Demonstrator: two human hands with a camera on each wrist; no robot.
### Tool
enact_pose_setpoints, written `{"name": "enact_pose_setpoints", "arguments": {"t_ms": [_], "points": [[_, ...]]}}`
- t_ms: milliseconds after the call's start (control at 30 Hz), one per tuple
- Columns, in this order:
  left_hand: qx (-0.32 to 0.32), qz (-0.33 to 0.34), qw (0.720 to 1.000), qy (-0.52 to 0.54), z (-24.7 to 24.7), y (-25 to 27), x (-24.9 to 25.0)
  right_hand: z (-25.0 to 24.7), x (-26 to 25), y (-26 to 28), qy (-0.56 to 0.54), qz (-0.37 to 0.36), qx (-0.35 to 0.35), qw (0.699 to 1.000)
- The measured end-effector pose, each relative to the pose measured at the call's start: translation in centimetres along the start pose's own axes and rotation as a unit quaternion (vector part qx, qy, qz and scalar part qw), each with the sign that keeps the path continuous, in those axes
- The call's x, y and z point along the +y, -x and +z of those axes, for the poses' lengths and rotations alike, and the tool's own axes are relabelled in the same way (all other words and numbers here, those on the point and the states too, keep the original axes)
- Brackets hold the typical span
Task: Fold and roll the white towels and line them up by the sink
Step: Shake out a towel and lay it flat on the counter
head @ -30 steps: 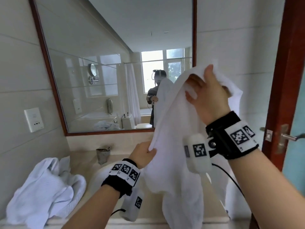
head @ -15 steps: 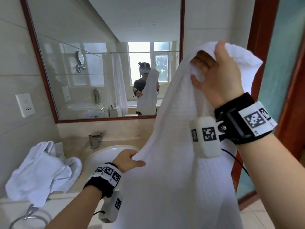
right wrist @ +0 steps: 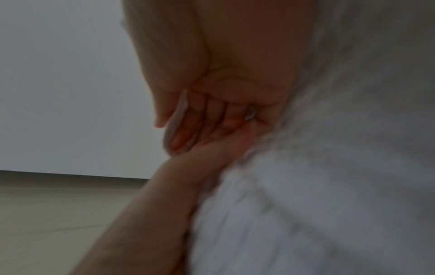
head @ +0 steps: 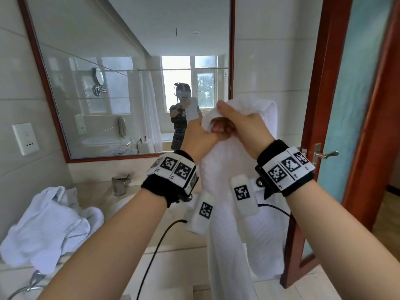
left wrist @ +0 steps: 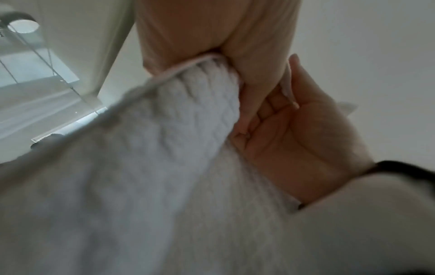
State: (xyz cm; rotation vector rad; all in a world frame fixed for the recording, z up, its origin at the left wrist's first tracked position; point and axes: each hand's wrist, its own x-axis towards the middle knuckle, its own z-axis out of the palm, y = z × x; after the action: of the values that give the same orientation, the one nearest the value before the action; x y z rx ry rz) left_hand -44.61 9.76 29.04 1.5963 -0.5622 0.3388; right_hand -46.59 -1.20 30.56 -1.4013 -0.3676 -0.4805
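A: While a crumpled towel [head: 46,226] lies heaped on the worktop [head: 97,192] at far left, beside the sink [head: 132,204], where is the other 1?

B: Raised before the mirror [head: 134,79]. The left hand [head: 200,138] pinches the hanging towel [head: 229,191] at its top edge; the right hand [head: 240,124], touching it, curls round the same bunched edge. The rest drapes down past both wrists, near the door [head: 359,105].

White towel [head: 233,191] doubled over, hanging lengthwise in mid-air; crumpled white towels [head: 49,226] heaped left of the sink.
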Motion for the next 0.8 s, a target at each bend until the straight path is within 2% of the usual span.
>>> {"name": "enact_pose_setpoints", "arguments": {"t_ms": [67, 100, 167, 233, 267, 333, 400, 467, 500, 633, 733, 800], "points": [[0.006, -0.029, 0.999, -0.025, -0.2, 0.1, -0.8, -1.5, 0.9, 0.8, -0.021, 0.002, -0.041, 0.999], [0.003, -0.039, 0.999, -0.035, -0.3, 0.0, -1.3, -2.4, 1.6, 1.2, -0.044, 0.016, -0.041, 0.998], [0.001, -0.043, 0.998, -0.045, -0.3, 0.2, -1.5, -3.8, 3.4, 2.1, -0.077, 0.055, 0.015, 0.995], [0.033, -0.038, 0.998, -0.045, -0.5, 0.0, -1.4, -5.0, 5.7, 3.1, -0.004, 0.096, 0.087, 0.992], [0.051, -0.041, 0.997, -0.049, -0.5, -0.3, -1.3, -5.4, 7.1, 3.7, 0.049, 0.131, 0.096, 0.986], [0.086, -0.043, 0.994, -0.054, -0.5, -0.7, -0.7, -5.8, 10.1, 4.9, 0.162, 0.235, 0.037, 0.958], [0.097, -0.031, 0.994, -0.049, -0.6, -1.1, -0.3, -5.2, 12.9, 6.5, 0.258, 0.339, -0.069, 0.902], [0.1, -0.043, 0.991, -0.077, -1.0, -1.6, -0.3, -4.2, 15.3, 8.0, 0.276, 0.398, -0.12, 0.866], [0.105, -0.043, 0.99, -0.087, -1.3, -1.7, -0.2, -3.9, 16.4, 8.7, 0.259, 0.414, -0.119, 0.865], [0.111, -0.009, 0.988, -0.108, -3.0, -2.2, -0.1, -3.7, 20.3, 9.9, 0.142, 0.409, -0.06, 0.899], [0.128, 0.001, 0.984, -0.127, -4.5, -2.0, 0.1, -3.5, 20.6, 9.4, 0.116, 0.379, -0.047, 0.917], [0.14, 0.011, 0.981, -0.132, -5.5, -1.9, 0.2, -3.2, 20.5, 8.8, 0.114, 0.386, -0.066, 0.913]]}}
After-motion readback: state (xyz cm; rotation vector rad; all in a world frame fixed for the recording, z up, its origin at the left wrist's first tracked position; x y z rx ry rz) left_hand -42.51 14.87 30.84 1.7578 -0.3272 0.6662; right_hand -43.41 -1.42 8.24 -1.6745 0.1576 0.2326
